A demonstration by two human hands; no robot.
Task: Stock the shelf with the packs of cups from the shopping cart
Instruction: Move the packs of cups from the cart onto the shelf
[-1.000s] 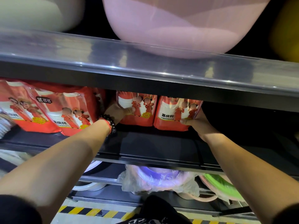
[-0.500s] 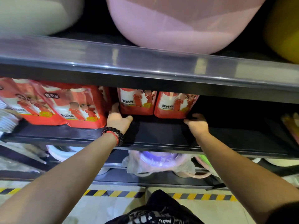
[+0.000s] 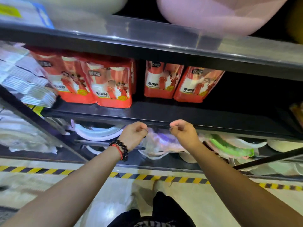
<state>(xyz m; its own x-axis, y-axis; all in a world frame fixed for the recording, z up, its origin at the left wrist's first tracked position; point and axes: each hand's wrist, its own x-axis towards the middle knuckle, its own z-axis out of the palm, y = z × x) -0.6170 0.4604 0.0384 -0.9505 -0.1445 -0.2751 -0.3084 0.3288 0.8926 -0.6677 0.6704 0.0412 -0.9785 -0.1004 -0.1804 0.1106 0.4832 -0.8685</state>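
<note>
Several red packs of cups stand upright on the dark middle shelf (image 3: 164, 112). Two of them sit side by side toward the back, one (image 3: 161, 81) left of the other (image 3: 196, 86). Two more (image 3: 111, 87) (image 3: 68, 79) stand nearer the front on the left. My left hand (image 3: 133, 136), with a bead bracelet on its wrist, hangs just below the shelf's front edge with loosely curled fingers and holds nothing. My right hand (image 3: 183, 133) hangs beside it, likewise loosely curled and empty. The shopping cart is out of view.
The upper shelf's edge (image 3: 147, 41) juts out overhead, with a pink basin (image 3: 221, 13) on it. Stacked white packs (image 3: 24, 79) lie left of the cups. Wrapped basins (image 3: 160, 143) and a green one (image 3: 229, 148) fill the lower shelf. Yellow-black tape (image 3: 164, 177) marks the floor.
Both hands let go of the two rear packs and drew back out of the shelf, down past its front edge. The view has pulled back and tilted down.
</note>
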